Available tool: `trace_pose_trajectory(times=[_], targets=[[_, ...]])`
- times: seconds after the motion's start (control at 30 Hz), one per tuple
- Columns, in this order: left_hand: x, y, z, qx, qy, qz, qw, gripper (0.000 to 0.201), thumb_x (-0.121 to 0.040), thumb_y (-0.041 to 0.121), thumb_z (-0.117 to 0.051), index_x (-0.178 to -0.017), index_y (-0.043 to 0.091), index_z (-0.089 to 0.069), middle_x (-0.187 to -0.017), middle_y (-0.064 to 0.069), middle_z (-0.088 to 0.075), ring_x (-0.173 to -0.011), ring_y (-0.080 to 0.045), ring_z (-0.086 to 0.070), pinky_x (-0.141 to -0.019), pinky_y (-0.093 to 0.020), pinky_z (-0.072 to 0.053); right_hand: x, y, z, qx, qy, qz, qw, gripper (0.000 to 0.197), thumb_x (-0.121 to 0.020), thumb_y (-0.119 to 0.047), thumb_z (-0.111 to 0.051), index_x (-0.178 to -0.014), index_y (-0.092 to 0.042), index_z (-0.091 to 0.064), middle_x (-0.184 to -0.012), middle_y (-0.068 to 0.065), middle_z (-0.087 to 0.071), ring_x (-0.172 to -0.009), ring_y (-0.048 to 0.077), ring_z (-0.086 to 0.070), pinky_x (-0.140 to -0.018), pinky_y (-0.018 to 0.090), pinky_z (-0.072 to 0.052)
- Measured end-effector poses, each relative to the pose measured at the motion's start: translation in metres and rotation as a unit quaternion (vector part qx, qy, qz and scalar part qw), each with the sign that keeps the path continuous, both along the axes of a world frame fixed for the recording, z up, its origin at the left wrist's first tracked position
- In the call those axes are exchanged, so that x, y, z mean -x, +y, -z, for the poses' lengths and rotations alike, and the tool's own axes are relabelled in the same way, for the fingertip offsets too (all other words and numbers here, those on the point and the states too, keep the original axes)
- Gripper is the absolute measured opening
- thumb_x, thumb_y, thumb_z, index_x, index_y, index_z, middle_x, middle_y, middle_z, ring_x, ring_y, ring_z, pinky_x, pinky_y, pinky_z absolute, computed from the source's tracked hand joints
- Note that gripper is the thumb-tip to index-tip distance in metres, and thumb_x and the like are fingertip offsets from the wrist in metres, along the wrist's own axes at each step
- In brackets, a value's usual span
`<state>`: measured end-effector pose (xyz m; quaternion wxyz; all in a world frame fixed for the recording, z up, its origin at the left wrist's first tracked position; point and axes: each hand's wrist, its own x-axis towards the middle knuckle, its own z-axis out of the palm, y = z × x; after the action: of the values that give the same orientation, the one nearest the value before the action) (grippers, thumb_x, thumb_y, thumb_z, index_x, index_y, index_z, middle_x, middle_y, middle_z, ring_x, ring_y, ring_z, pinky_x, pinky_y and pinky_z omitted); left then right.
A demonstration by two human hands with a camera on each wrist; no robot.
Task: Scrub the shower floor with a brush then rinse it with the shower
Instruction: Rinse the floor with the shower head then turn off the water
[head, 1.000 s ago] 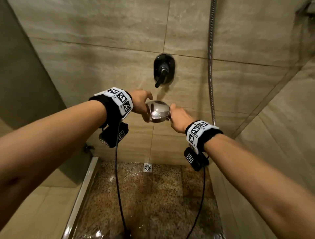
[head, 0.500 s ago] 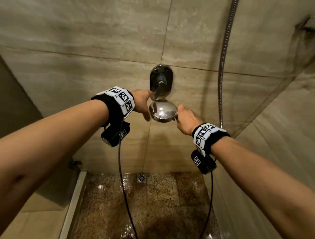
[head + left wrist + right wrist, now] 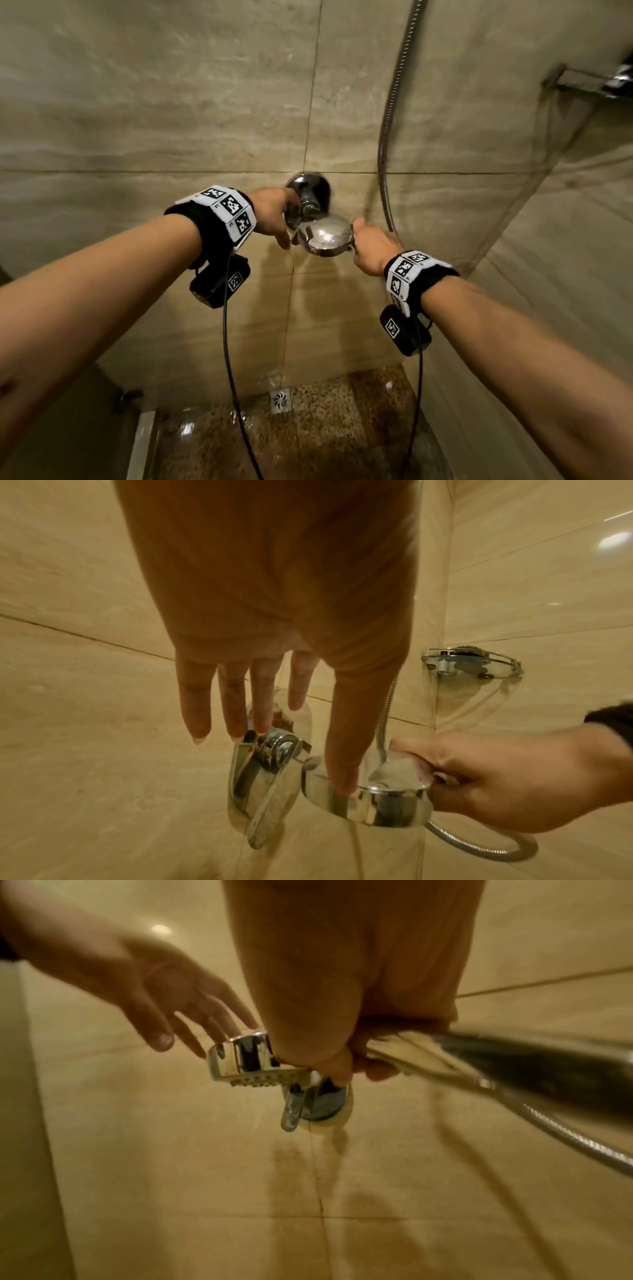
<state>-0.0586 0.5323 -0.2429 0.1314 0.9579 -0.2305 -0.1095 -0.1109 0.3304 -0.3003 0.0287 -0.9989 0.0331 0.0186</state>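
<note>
My right hand grips the handle of the chrome shower head, holding it face down just below the wall mixer tap. In the right wrist view its fingers curl round the handle. My left hand reaches over the mixer with straight fingers. One fingertip touches the top of the mixer body, and the thumb lies over the shower head. The mixer lever points down. Thin trickles of water fall from the head. The speckled brown shower floor below is wet and shiny. No brush is in view.
The metal hose runs up the tiled wall and loops under my right hand. A glass corner shelf hangs on the right wall. A square drain sits at the back of the floor, and a pale threshold borders its left side.
Both hands have risen with the shower head toward the mixer. My left hand has gone from beside the shower head to the mixer. The view has tilted upward.
</note>
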Motion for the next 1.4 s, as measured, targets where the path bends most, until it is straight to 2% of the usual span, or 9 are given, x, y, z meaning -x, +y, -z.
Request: trace_pose_trajectory(times=[0.23,0.37,0.57,0.7,0.8,1.07,1.17,1.27,1.4], targets=[[0.002,-0.012,-0.023,0.018,-0.014,0.02,1.0,0.077,-0.067,0.017,-0.084,-0.133,0.02,-0.044,-0.118,0.001,-0.058,-0.106,-0.019,-0.055,-0.082,-0.025,-0.043,-0.002,-0.016,-0.033,-0.046,-0.078,0.002,0.996,0.034,-0.086,-0.007,-0.053,-0.117,-0.009,-0.04,-0.118,0.015,-0.054,-0.11,0.035,-0.055,-0.095,0.048,-0.045],[0.007,-0.032,-0.048,0.024,-0.05,0.018,0.998,0.085,-0.066,0.018,-0.084,-0.138,0.018,-0.038,-0.128,-0.006,-0.057,-0.114,-0.025,-0.054,-0.091,-0.031,-0.047,-0.003,-0.033,-0.067,-0.048,-0.095,-0.038,0.994,0.034,-0.086,-0.01,-0.053,-0.118,-0.01,-0.041,-0.118,0.016,-0.058,-0.112,0.036,-0.057,-0.094,0.047,-0.046],[0.014,-0.058,-0.093,0.055,-0.1,0.047,0.992,0.082,-0.072,0.008,-0.077,-0.141,0.023,-0.036,-0.133,-0.004,-0.053,-0.117,-0.023,-0.052,-0.095,-0.032,-0.046,-0.003,-0.059,-0.118,-0.089,-0.082,-0.086,0.989,0.022,-0.094,-0.014,-0.051,-0.116,-0.01,-0.047,-0.115,0.015,-0.061,-0.105,0.032,-0.057,-0.073,0.026,-0.036],[0.014,-0.066,-0.123,0.073,-0.139,0.068,0.985,0.072,-0.075,-0.001,-0.07,-0.135,0.029,-0.045,-0.129,0.003,-0.056,-0.113,-0.016,-0.055,-0.088,-0.027,-0.047,-0.009,-0.077,-0.146,-0.162,-0.08,-0.101,0.978,0.016,-0.092,-0.015,-0.061,-0.107,-0.017,-0.055,-0.103,0.005,-0.062,-0.097,0.023,-0.059,-0.076,0.026,-0.043],[0.016,-0.07,-0.146,0.101,-0.158,0.071,0.98,0.067,-0.079,-0.006,-0.064,-0.134,0.028,-0.047,-0.13,0.004,-0.055,-0.114,-0.012,-0.055,-0.089,-0.028,-0.05,-0.011,-0.089,-0.167,-0.188,-0.082,-0.127,0.97,0.018,-0.088,-0.015,-0.068,-0.104,-0.018,-0.06,-0.102,0.004,-0.065,-0.098,0.021,-0.061,-0.086,0.032,-0.051],[0.021,-0.092,-0.193,0.234,-0.135,0.063,0.961,0.043,-0.081,0.005,-0.071,-0.12,0.013,-0.057,-0.112,-0.003,-0.064,-0.095,-0.015,-0.067,-0.082,-0.035,-0.057,-0.012,-0.107,-0.231,-0.2,-0.17,-0.183,0.947,0.026,-0.084,-0.02,-0.074,-0.108,-0.012,-0.065,-0.111,0.007,-0.068,-0.104,0.023,-0.062,-0.095,0.039,-0.049],[0.019,-0.103,-0.208,0.283,-0.11,0.068,0.95,0.042,-0.081,0.01,-0.071,-0.118,0.017,-0.055,-0.114,-0.002,-0.061,-0.095,-0.016,-0.065,-0.074,-0.036,-0.06,-0.01,-0.11,-0.26,-0.253,-0.213,-0.182,0.926,0.031,-0.081,-0.021,-0.077,-0.11,-0.013,-0.068,-0.108,0.004,-0.069,-0.103,0.021,-0.063,-0.094,0.037,-0.051],[0.014,-0.113,-0.222,0.325,-0.1,0.071,0.938,0.042,-0.083,0.012,-0.071,-0.118,0.025,-0.052,-0.112,-0.002,-0.062,-0.094,-0.014,-0.065,-0.075,-0.037,-0.06,-0.009,-0.113,-0.283,-0.287,-0.259,-0.188,0.903,0.035,-0.08,-0.018,-0.078,-0.112,-0.011,-0.067,-0.105,0.003,-0.069,-0.1,0.017,-0.064,-0.086,0.029,-0.054],[0.002,-0.126,-0.243,0.309,-0.118,0.082,0.94,0.057,-0.081,0.018,-0.073,-0.131,0.017,-0.049,-0.116,-0.002,-0.06,-0.098,-0.016,-0.064,-0.073,-0.037,-0.06,-0.007,-0.115,-0.31,-0.375,-0.268,-0.217,0.86,0.045,-0.082,0.001,-0.071,-0.123,-0.009,-0.057,-0.104,0.001,-0.066,-0.088,0.004,-0.065,-0.066,0.011,-0.052]])
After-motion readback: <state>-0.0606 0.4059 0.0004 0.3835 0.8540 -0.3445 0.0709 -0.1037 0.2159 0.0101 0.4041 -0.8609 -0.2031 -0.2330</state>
